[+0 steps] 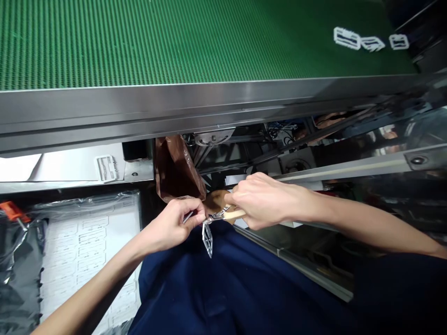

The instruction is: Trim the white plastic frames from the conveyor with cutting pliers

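Note:
Over my lap, my left hand (179,221) pinches a small white plastic frame part (207,239) between thumb and fingertips. A thin white strip also shows between those fingers. My right hand (267,200) is wrapped round the yellow handles of a pair of nippers (220,215). Their metal jaws reach the top of the part, right beside my left fingertips. Whether the jaws are closed on the plastic, I cannot make out. Similar white frame parts (346,38) lie on the green conveyor belt (157,42) at the upper right.
The conveyor's metal edge (209,100) runs across in front of me. Below it hangs an open brown plastic bag (178,167). One white part (105,168) rests on a ledge at left, above a plastic-lined box (87,260) of white parts. An orange-handled tool (14,211) lies far left.

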Motion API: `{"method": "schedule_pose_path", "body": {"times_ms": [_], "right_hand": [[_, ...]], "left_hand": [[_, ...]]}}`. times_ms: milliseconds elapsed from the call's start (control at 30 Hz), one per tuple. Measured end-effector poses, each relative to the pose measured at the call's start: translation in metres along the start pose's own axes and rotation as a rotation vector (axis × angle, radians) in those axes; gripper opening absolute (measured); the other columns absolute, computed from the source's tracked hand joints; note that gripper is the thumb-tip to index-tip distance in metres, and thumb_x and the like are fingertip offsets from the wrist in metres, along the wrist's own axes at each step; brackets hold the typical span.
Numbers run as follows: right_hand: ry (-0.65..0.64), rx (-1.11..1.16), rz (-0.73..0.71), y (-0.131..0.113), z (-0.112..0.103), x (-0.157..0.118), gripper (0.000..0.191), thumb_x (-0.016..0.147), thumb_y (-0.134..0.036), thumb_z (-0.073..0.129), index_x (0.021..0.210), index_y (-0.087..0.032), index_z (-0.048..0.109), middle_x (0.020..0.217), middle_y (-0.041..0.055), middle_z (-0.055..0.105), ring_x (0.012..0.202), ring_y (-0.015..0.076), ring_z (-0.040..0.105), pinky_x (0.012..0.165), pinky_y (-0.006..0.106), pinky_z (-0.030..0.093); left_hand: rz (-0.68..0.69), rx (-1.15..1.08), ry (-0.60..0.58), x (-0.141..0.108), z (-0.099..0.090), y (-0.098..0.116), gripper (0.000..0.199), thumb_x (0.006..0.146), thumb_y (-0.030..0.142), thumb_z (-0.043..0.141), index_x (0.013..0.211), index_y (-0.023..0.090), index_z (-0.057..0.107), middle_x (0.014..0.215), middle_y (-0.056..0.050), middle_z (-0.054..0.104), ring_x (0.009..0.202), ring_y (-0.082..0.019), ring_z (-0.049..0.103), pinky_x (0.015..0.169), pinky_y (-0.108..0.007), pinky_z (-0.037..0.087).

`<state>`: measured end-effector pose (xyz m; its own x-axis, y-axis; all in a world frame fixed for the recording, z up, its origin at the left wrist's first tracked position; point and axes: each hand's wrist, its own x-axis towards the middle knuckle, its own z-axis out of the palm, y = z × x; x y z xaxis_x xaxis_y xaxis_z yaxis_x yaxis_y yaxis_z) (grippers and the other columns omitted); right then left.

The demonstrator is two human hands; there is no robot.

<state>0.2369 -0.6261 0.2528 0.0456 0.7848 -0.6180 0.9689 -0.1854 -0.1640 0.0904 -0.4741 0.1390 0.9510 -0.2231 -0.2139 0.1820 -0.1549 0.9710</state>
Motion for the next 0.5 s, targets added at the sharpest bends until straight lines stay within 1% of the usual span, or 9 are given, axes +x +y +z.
{"method": "schedule_pose_path", "body": {"times_ms": [67, 133, 200, 267, 300, 333, 367, 433, 500], "right_hand": [[0.014, 0.115, 0.019, 0.011, 0.007, -0.002, 0.008, 0.069, -0.021, 0.050, 0.071, -0.017, 0.057, 0.055, 0.0003, 0.052, 0.046, 0.0116, 0.042, 0.049, 0.025, 0.019], [0.033, 0.293, 0.081, 0.020, 0.023, 0.001, 0.008, 0.073, -0.025, 0.052, 0.073, -0.017, 0.056, 0.056, -0.0015, 0.051, 0.048, 0.0104, 0.042, 0.050, 0.024, 0.022], [0.094, 0.598, 0.130, 0.019, 0.047, 0.010, 0.014, 0.075, -0.029, 0.056, 0.080, -0.017, 0.055, 0.064, -0.0019, 0.054, 0.054, 0.0098, 0.046, 0.052, 0.022, 0.029], [0.192, 1.030, 0.079, 0.008, 0.078, 0.027, 0.024, 0.074, -0.032, 0.061, 0.089, -0.016, 0.052, 0.077, -0.0004, 0.057, 0.066, 0.0100, 0.051, 0.060, 0.022, 0.038], [0.239, 1.263, -0.002, -0.001, 0.094, 0.036, 0.030, 0.072, -0.033, 0.064, 0.091, -0.015, 0.050, 0.083, 0.0005, 0.056, 0.072, 0.0105, 0.052, 0.066, 0.023, 0.041], [0.302, 1.445, -0.079, -0.011, 0.109, 0.045, 0.034, 0.069, -0.033, 0.068, 0.089, -0.015, 0.049, 0.085, 0.0009, 0.055, 0.075, 0.0108, 0.052, 0.070, 0.024, 0.043], [0.361, 1.593, -0.117, -0.020, 0.121, 0.052, 0.036, 0.068, -0.034, 0.070, 0.089, -0.015, 0.048, 0.085, 0.0008, 0.054, 0.076, 0.0109, 0.052, 0.072, 0.025, 0.043], [0.455, 1.797, -0.107, -0.035, 0.139, 0.059, 0.035, 0.069, -0.034, 0.071, 0.085, -0.016, 0.045, 0.080, -0.0002, 0.052, 0.072, 0.0107, 0.053, 0.071, 0.026, 0.044], [0.544, 1.902, -0.033, -0.040, 0.146, 0.058, 0.033, 0.071, -0.033, 0.070, 0.082, -0.017, 0.043, 0.076, -0.0014, 0.052, 0.068, 0.0103, 0.054, 0.066, 0.025, 0.043]], "left_hand": [[-0.025, -0.062, 0.013, 0.000, 0.000, -0.005, 0.019, 0.090, 0.029, 0.047, 0.077, 0.017, 0.054, 0.077, 0.000, 0.056, 0.073, -0.016, 0.050, 0.066, -0.028, 0.037], [-0.037, -0.123, 0.029, 0.000, 0.000, -0.008, 0.021, 0.090, 0.033, 0.048, 0.079, 0.017, 0.055, 0.079, -0.001, 0.058, 0.075, -0.017, 0.052, 0.068, -0.028, 0.039], [-0.041, -0.163, 0.053, 0.000, 0.000, -0.011, 0.022, 0.090, 0.035, 0.049, 0.080, 0.016, 0.056, 0.080, -0.002, 0.059, 0.076, -0.017, 0.053, 0.070, -0.029, 0.040], [-0.040, -0.208, 0.075, 0.002, 0.001, -0.012, 0.022, 0.090, 0.035, 0.050, 0.080, 0.016, 0.057, 0.080, -0.003, 0.060, 0.077, -0.017, 0.054, 0.072, -0.029, 0.041], [-0.035, -0.234, 0.079, 0.003, 0.001, -0.012, 0.022, 0.090, 0.034, 0.050, 0.080, 0.016, 0.057, 0.080, -0.003, 0.060, 0.079, -0.018, 0.055, 0.073, -0.030, 0.042], [-0.030, -0.261, 0.078, 0.004, 0.003, -0.013, 0.022, 0.089, 0.034, 0.050, 0.079, 0.016, 0.057, 0.080, -0.004, 0.061, 0.081, -0.019, 0.056, 0.074, -0.030, 0.043], [-0.027, -0.285, 0.085, 0.005, 0.004, -0.014, 0.021, 0.089, 0.034, 0.051, 0.080, 0.016, 0.056, 0.083, -0.004, 0.061, 0.082, -0.019, 0.057, 0.076, -0.031, 0.044], [-0.052, -0.275, 0.173, 0.009, 0.006, -0.016, 0.017, 0.087, 0.033, 0.054, 0.089, 0.016, 0.056, 0.089, -0.005, 0.062, 0.081, -0.019, 0.059, 0.076, -0.032, 0.045], [-0.134, -0.202, 0.334, 0.012, 0.006, -0.013, 0.022, 0.085, 0.035, 0.057, 0.095, 0.016, 0.056, 0.088, -0.005, 0.063, 0.073, -0.018, 0.058, 0.071, -0.032, 0.046]]}}
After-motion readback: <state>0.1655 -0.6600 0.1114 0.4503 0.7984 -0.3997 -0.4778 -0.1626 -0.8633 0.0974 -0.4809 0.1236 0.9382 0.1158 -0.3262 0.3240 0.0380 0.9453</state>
